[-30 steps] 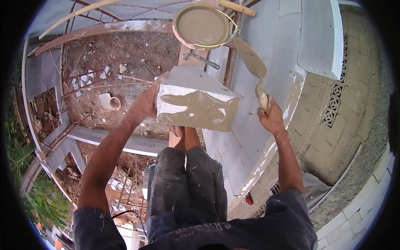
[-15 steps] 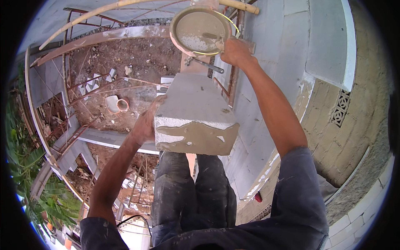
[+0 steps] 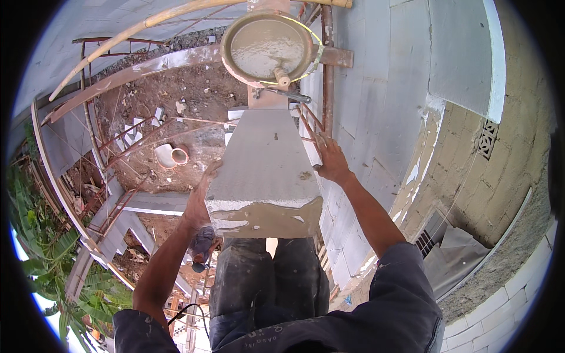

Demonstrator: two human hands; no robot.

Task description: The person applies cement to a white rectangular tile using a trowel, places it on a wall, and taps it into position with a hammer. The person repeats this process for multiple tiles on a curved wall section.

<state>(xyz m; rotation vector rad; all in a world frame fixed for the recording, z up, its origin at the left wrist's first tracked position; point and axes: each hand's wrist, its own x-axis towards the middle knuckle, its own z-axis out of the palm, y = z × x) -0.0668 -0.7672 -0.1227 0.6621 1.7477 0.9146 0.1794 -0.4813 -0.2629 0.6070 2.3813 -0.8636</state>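
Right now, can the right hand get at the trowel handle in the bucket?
Looks like yes: the trowel handle sticks up at the near side of the bucket, with nothing seen over it. The right hand would just have to leave the right side of the block.

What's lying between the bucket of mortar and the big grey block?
In the head view, a hammer lies across the strip of plank showing between the bucket and the grey block.
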